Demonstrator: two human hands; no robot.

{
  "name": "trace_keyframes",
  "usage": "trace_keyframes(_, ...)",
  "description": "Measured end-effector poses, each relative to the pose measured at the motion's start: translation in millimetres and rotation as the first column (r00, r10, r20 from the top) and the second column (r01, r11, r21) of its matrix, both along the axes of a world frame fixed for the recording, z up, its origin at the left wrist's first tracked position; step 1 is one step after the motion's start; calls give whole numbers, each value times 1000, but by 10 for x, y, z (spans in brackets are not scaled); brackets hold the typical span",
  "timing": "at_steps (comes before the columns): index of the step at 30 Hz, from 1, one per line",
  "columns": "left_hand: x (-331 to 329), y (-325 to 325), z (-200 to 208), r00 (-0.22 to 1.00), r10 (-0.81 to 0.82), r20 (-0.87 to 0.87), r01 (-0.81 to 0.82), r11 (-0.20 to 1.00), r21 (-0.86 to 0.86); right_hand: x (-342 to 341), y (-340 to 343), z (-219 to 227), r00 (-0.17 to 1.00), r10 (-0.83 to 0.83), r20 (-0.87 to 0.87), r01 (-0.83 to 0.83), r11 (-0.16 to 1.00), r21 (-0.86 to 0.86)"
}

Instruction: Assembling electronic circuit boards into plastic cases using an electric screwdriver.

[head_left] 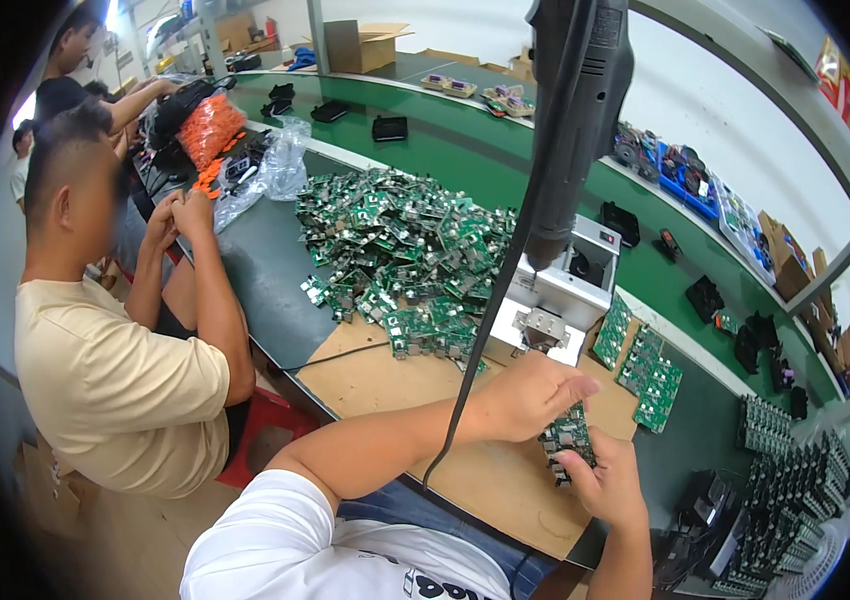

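A green circuit board (567, 436) with small metal parts is held upright over the brown work sheet (385, 385). My right hand (613, 480) grips its lower right side, thumb across its face. At the upper end, my left hand (530, 397) is closed on the board's edge; its fingertips are partly hidden. Just beyond the left hand stands a silvery box-shaped machine (590, 262) with a metal fixture (542, 328) in front of it. A dark electric screwdriver (583, 120) hangs tip-down over the fixture, its black cable passing close to my left forearm.
A large heap of circuit boards (405, 235) lies left of the machine. More board panels (650, 380) lie to the right, and rows of stacked boards (795, 490) stand farther right. Behind runs a green conveyor (475, 130) carrying black cases. A co-worker (125, 380) sits at left.
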State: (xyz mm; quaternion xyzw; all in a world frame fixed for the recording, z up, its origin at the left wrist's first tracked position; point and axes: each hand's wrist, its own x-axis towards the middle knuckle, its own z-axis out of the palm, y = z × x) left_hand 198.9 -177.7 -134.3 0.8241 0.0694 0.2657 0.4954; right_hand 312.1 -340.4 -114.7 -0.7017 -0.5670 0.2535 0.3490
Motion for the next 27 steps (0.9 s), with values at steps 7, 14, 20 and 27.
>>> trace_keyframes(7,-153,192,107,994,29,110,-51,977,206,181,-6,-68,977,-32,-213,52,994,93)
trace_keyframes(14,-811,714,21,551,828,105,-796,485,361,16,54,-334,573,-175,-801,200,977,-71)
trace_keyframes(20,-572,414,-1,695,480,536,-700,624,348,-220,123,-386,752,-255,-608,241,965,-106)
trace_keyframes(27,-262,-149,-221,959,218,184,-281,826,489,-322,135,-428,919,-208,-334,214,977,-20)
